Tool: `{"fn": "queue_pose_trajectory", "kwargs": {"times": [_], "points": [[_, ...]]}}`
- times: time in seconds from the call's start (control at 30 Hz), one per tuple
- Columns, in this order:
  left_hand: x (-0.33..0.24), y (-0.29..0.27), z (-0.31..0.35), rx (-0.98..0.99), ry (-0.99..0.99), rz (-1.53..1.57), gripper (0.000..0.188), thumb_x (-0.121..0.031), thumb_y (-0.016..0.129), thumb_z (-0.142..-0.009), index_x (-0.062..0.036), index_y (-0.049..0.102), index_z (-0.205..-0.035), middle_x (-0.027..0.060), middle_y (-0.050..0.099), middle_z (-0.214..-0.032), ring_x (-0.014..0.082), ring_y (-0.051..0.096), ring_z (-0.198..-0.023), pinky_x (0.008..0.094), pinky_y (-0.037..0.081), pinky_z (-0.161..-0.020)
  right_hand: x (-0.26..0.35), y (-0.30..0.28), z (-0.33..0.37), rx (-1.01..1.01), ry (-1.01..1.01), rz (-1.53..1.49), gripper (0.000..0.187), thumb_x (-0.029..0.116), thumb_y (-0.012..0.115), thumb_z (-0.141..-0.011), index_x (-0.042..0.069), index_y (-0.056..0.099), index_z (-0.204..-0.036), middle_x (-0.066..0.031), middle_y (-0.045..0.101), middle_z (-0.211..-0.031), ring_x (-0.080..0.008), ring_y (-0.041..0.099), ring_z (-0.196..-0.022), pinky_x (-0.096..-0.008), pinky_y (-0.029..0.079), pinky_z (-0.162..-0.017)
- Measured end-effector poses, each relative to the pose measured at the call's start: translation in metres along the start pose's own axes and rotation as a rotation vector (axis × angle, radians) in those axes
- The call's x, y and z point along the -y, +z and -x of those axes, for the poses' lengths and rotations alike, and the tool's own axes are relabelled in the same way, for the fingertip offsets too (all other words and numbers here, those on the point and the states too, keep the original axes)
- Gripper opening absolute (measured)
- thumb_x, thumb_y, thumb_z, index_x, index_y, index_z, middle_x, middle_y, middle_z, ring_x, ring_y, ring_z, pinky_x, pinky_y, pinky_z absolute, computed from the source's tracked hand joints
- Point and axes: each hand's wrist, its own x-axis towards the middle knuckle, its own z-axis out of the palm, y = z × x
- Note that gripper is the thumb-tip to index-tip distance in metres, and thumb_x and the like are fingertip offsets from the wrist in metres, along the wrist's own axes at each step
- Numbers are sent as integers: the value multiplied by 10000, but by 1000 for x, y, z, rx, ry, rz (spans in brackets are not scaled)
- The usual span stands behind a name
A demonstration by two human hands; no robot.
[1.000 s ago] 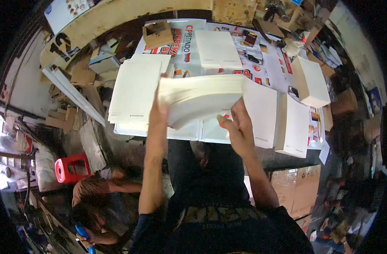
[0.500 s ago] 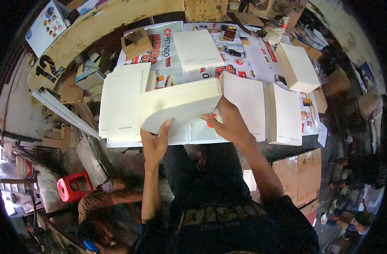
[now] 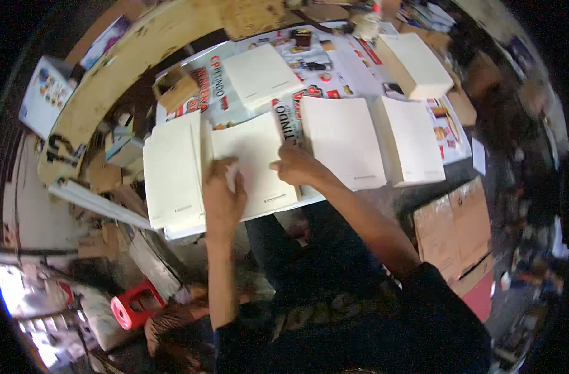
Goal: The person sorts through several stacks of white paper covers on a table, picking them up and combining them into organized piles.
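Note:
A thick stack of cream paper sheets [image 3: 259, 140] lies on the table in front of me, between other stacks. My left hand [image 3: 225, 193] is at its left edge, fingers curled and thumb raised; a small white patch shows between thumb and fingers, too blurred to name. At the right edge my right hand [image 3: 297, 167] closes over the side of the stack, its knuckles bent and one fingertip pointing inward over the top sheet. The undersides of both hands are hidden.
Further paper stacks stand at left [image 3: 175, 168], right [image 3: 343, 140], far right [image 3: 412, 140], back right [image 3: 415, 62] and back middle [image 3: 259, 71]. A printed banner [image 3: 353, 68] covers the table. An open cardboard box [image 3: 175, 90] sits back left; a red stool [image 3: 137, 304] and cartons [image 3: 455, 224] stand below.
The paper stack, held tilted up in both hands before, now lies flat on the table between its neighbours. Both hands have shifted to its sides. The whole view has turned somewhat.

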Motion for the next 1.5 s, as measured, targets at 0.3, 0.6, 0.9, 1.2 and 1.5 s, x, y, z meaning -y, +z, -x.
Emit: {"fn": "queue_pose_trajectory", "kwargs": {"times": [0.3, 0.6, 0.9, 1.2, 1.5], "points": [[18, 44, 24, 217, 107, -196, 294, -44, 607, -861, -28, 564, -1151, 185, 570, -1185, 406, 505, -1128, 491, 405, -967, 7, -46, 83, -571, -27, -340, 441, 175, 676, -860, -44, 543, -1218, -240, 620, -1107, -396, 590, -1072, -440, 469, -935], [-152, 73, -18, 146, 109, 405, 280, -99, 701, -832, -36, 622, -1094, 155, 666, -1079, 298, 649, -1002, 395, 489, -907, -247, -75, 241, -1257, 446, -321, 267, 169, 704, -873, -22, 647, -1050, -166, 703, -924, -263, 686, -829, -337, 536, -762], [-191, 112, -33, 442, 250, 103, 507, -326, 784, -756, 3, 609, -1100, 186, 645, -1133, 331, 617, -1058, 452, 454, -924, -257, -64, 237, -944, 522, -204, 409, 337, 756, -831, 13, 691, -1072, -173, 705, -860, -253, 691, -723, -349, 547, -675], [-144, 67, -10, 207, -317, 704, 143, -117, 698, -887, -12, 635, -961, 60, 666, -779, 118, 631, -680, 245, 510, -674, -252, -64, 232, -1098, 346, -124, 290, 129, 699, -866, 25, 639, -1130, -126, 697, -838, -213, 620, -693, -316, 489, -660], [-73, 1, 9, 349, -3, 8, 486, -233, 819, -728, -35, 582, -1103, 228, 574, -1265, 404, 514, -1225, 523, 179, -1172, -168, -67, 186, -846, 212, -793, 341, 68, 637, -916, 22, 572, -1248, -100, 697, -971, -110, 612, -865, -238, 476, -711]]}}
